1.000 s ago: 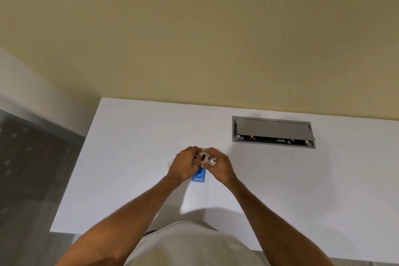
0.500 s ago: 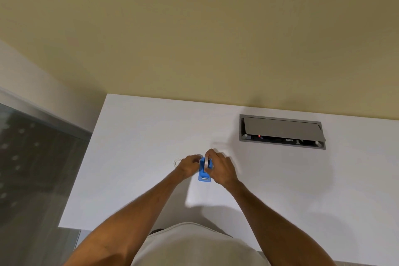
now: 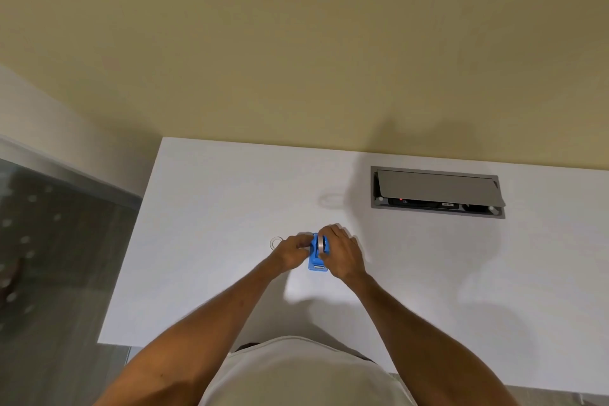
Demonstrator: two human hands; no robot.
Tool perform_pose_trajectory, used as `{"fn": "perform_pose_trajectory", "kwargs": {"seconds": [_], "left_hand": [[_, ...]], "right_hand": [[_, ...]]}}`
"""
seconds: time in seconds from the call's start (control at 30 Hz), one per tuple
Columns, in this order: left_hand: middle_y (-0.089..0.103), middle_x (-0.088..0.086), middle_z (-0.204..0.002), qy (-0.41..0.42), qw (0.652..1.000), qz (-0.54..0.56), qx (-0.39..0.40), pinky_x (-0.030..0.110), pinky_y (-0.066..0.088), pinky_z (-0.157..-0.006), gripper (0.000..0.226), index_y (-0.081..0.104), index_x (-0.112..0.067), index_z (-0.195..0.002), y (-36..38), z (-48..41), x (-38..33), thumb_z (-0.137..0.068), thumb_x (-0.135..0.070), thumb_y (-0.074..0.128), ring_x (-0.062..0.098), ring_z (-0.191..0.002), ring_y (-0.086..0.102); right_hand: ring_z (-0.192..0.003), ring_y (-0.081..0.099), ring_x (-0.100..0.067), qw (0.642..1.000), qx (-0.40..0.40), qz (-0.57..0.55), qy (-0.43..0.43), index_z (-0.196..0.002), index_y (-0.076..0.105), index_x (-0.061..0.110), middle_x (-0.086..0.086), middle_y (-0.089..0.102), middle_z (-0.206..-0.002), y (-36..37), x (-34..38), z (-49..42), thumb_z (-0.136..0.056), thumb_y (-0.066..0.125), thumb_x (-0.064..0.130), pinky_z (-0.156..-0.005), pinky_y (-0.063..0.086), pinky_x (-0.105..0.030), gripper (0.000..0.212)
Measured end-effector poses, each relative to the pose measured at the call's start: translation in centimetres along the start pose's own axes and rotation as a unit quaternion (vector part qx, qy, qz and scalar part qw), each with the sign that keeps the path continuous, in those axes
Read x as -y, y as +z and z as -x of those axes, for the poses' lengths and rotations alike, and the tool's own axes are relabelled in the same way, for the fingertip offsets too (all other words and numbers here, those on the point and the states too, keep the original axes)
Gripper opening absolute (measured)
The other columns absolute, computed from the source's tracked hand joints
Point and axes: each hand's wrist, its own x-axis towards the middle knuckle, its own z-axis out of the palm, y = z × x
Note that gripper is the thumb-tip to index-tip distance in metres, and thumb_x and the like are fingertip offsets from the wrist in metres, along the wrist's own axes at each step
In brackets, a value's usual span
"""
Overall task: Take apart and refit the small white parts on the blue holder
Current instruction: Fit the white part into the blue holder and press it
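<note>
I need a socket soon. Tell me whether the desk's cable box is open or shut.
Open. The grey flap of the cable box is tilted up, leaving a dark slot along its near edge where a red light shows.

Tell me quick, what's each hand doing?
Left hand: closed on the blue holder.
Right hand: closed on the blue holder's other side, by the white ring.

One holder (image 3: 317,263), two hands, one ring (image 3: 275,242)

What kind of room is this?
Probably an office or meeting room: a plain white desk against a bare wall, with a grey flip-lid socket box set into its top.
</note>
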Motion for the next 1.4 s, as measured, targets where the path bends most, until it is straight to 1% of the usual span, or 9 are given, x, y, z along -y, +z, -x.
{"fn": "perform_pose_trajectory", "kwargs": {"seconds": [0.2,0.43,0.67,0.73,0.87,1.03,1.2,1.3,1.4], "left_hand": [[0.062,0.006,-0.147,0.009,1.0,0.003,-0.011,0.042,0.046,-0.118,0.048,0.062,-0.014,-0.142,0.1,-0.2,0.4,-0.099,0.002,0.051,0.026,-0.135,0.06],[0.062,0.004,-0.146,0.009,1.0,0.023,-0.013,0.04,0.048,-0.116,0.042,0.064,-0.013,-0.138,0.2,-0.6,0.6,-0.099,0.0,0.055,0.026,-0.133,0.062],[0.063,0.006,-0.146,0.014,0.999,0.032,-0.016,0.032,0.048,-0.11,0.039,0.064,-0.01,-0.139,0.2,-0.8,0.9,-0.101,-0.002,0.057,0.024,-0.131,0.063],[0.063,0.006,-0.145,0.017,0.999,0.031,-0.019,0.026,0.048,-0.104,0.039,0.064,-0.009,-0.139,0.2,-0.9,1.0,-0.101,-0.001,0.058,0.022,-0.129,0.063],[0.064,0.006,-0.141,0.026,0.999,0.024,-0.022,0.001,0.048,-0.081,0.038,0.064,-0.009,-0.138,0.0,-1.0,1.0,-0.102,-0.001,0.057,0.014,-0.118,0.062],[0.065,0.008,-0.141,0.033,0.999,0.017,-0.028,-0.005,0.045,-0.074,0.038,0.065,-0.008,-0.137,0.1,-1.2,1.2,-0.102,0.002,0.057,0.013,-0.114,0.062],[0.065,0.003,-0.137,0.032,0.999,0.013,-0.028,-0.002,0.046,-0.074,0.038,0.065,-0.01,-0.138,0.1,-1.2,1.2,-0.101,0.0,0.057,0.012,-0.116,0.061],[0.066,-0.003,-0.129,0.029,0.999,-0.005,-0.032,0.006,0.046,-0.085,0.035,0.068,-0.013,-0.133,0.2,-1.2,1.0,-0.1,-0.004,0.059,0.012,-0.114,0.062],[0.07,-0.005,-0.126,0.031,0.997,-0.037,-0.054,0.03,0.052,-0.104,0.03,0.072,-0.016,-0.127,0.4,-1.3,1.0,-0.098,-0.012,0.064,0.018,-0.115,0.067]], "right_hand": [[-0.104,0.064,-0.019,0.999,0.001,-0.044,0.021,-0.122,0.062,0.017,-0.001,0.066,-0.117,0.2,0.1,0.1,-0.084,0.08,0.029,-0.082,0.04,-0.021,0.044],[-0.09,0.066,-0.018,0.996,-0.013,-0.08,0.025,-0.113,0.063,0.018,0.0,0.067,-0.106,0.7,-0.4,-0.3,-0.079,0.083,0.028,-0.077,0.046,-0.018,0.04],[-0.092,0.067,-0.017,0.996,-0.017,-0.09,0.021,-0.116,0.064,0.019,0.0,0.068,-0.108,1.3,-1.0,-0.5,-0.079,0.085,0.035,-0.083,0.059,-0.031,0.045],[-0.092,0.067,-0.017,0.996,-0.013,-0.087,0.022,-0.117,0.064,0.018,-0.001,0.069,-0.11,1.4,-1.1,-0.6,-0.079,0.085,0.036,-0.084,0.06,-0.032,0.047],[-0.094,0.068,-0.018,0.997,-0.007,-0.077,0.021,-0.119,0.064,0.018,-0.001,0.069,-0.111,1.4,-1.0,-0.7,-0.08,0.084,0.036,-0.087,0.059,-0.035,0.047],[-0.097,0.068,-0.02,0.999,0.002,-0.047,0.008,-0.119,0.065,0.019,0.0,0.069,-0.112,1.3,-1.2,-0.7,-0.079,0.084,0.03,-0.086,0.057,-0.038,0.045],[-0.096,0.068,-0.021,0.999,-0.007,-0.033,0.014,-0.119,0.066,0.016,-0.002,0.069,-0.113,1.2,-0.7,-0.5,-0.08,0.083,0.03,-0.084,0.055,-0.034,0.044],[-0.095,0.069,-0.021,0.999,-0.015,-0.035,0.018,-0.119,0.065,0.017,-0.002,0.068,-0.114,1.3,-0.5,-0.2,-0.08,0.083,0.03,-0.082,0.056,-0.034,0.045],[-0.094,0.07,-0.021,1.0,-0.019,-0.012,0.009,-0.119,0.066,0.016,-0.002,0.068,-0.114,1.7,-0.8,0.1,-0.08,0.084,0.031,-0.079,0.058,-0.035,0.045]]}}
